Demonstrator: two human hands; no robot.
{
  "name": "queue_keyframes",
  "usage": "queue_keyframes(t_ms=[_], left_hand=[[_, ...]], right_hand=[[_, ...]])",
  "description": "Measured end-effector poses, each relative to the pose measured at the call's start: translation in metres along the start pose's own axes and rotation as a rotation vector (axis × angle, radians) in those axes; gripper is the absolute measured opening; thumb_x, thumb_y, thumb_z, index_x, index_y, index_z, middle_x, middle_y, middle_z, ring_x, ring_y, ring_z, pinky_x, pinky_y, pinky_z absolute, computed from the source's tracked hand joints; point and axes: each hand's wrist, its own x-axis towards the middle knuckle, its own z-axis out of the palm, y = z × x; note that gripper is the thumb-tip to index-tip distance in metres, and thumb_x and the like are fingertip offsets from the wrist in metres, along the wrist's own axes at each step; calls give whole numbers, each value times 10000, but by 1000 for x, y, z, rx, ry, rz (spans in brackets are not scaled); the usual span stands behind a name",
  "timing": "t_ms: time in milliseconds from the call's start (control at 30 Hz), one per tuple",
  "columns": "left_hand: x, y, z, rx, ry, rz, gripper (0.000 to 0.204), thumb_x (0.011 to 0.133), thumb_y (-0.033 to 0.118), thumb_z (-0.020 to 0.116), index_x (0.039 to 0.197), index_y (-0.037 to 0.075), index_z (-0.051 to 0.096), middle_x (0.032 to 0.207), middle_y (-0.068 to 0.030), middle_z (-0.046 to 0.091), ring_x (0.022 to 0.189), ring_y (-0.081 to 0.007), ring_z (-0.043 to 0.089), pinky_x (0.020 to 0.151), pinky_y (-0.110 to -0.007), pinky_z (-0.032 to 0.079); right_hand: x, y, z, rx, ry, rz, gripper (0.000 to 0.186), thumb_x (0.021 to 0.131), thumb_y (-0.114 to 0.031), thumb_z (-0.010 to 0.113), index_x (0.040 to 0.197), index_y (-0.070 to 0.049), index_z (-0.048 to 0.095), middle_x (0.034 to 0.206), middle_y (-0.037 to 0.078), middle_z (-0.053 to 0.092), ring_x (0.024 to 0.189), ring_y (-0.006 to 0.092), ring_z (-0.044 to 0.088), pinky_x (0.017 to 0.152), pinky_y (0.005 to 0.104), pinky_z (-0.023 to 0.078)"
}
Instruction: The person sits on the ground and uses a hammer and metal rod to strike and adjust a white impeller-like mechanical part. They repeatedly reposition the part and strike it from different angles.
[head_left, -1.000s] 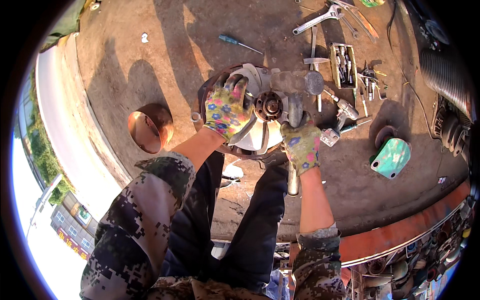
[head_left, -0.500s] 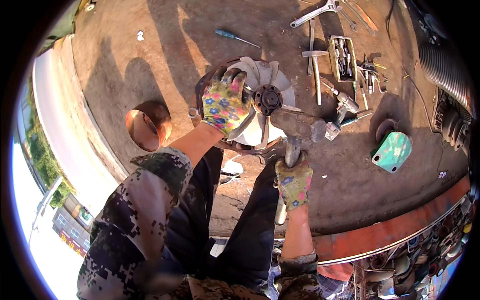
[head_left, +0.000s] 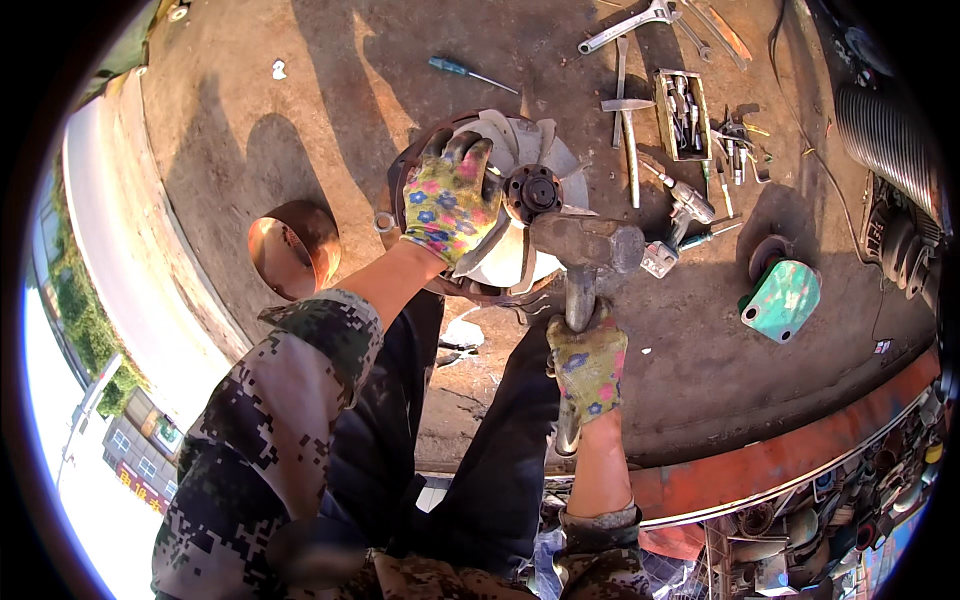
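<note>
A round metal fan wheel (head_left: 505,268) with raised blades lies in front of my legs, its dark bolted hub (head_left: 532,194) facing up. My left hand (head_left: 447,205), in a flowered glove with dark fingertips, is closed over blades on the wheel's left side; its thumb is partly hidden. In my right hand (head_left: 588,362), gloved likewise, is a sledgehammer (head_left: 588,243), gripped by its metal handle below the head. The hammer head hovers just right of and below the hub, overlapping the wheel's edge; I cannot tell whether they touch.
A rusty metal ring (head_left: 295,250) stands at left. Beyond the wheel lies a screwdriver (head_left: 472,74). To the right are a pick-shaped hammer (head_left: 630,150), a socket box (head_left: 684,115), a power wrench (head_left: 688,208) and a green plate part (head_left: 783,300). An orange-red beam (head_left: 780,460) borders the lower right.
The sledgehammer head has shifted slightly left and up, closer to the hub, and its handle has tilted. My left hand stays on the fan wheel.
</note>
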Motion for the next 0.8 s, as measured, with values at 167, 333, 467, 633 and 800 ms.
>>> queue_keyframes(t_ms=[167, 333, 467, 633, 800], left_hand=[[2, 9, -9, -15, -53, -43, 441, 867, 200, 705, 1293, 117, 628, 1342, -124, 631, 1318, -381, 560, 978, -470, 566], [3, 8, -4, -63, -117, -69, 466, 914, 288, 659, 1346, 121, 612, 1429, -126, 579, 1384, -387, 498, 1074, -536, 457], [-5, -7, 4, -183, 37, -27, 497, 892, 240, 669, 1371, 126, 602, 1398, -121, 611, 1318, -363, 563, 1072, -507, 472], [-8, -12, -3, -432, 88, -207, 417, 904, 99, 620, 1320, 110, 646, 1328, -145, 662, 1219, -341, 637, 1032, -417, 513], [-13, -16, 2, -478, 103, -255, 377, 960, 111, 587, 1331, 82, 644, 1281, -172, 695, 1154, -365, 671, 996, -416, 531]], right_hand=[[-16, -10, -7, 71, 62, -61, 366, 853, -134, 737, 1178, 14, 657, 900, 212, 737, 819, 369, 729, 713, 424, 576], [8, 4, 3, -228, 80, -383, 229, 880, -64, 725, 1092, -25, 647, 702, 34, 657, 495, 103, 596, 411, 287, 465], [-13, -18, -4, 52, -37, -63, 245, 868, -69, 739, 1089, -27, 644, 707, 34, 661, 507, 93, 599, 416, 281, 470], [-9, -45, 5, 149, -85, 44, 223, 870, -71, 738, 1071, -23, 654, 705, 35, 661, 483, 99, 588, 399, 280, 470], [8, -69, 21, 133, -59, -63, 180, 866, -65, 738, 1023, -14, 664, 713, 34, 666, 467, 109, 574, 394, 286, 464]])
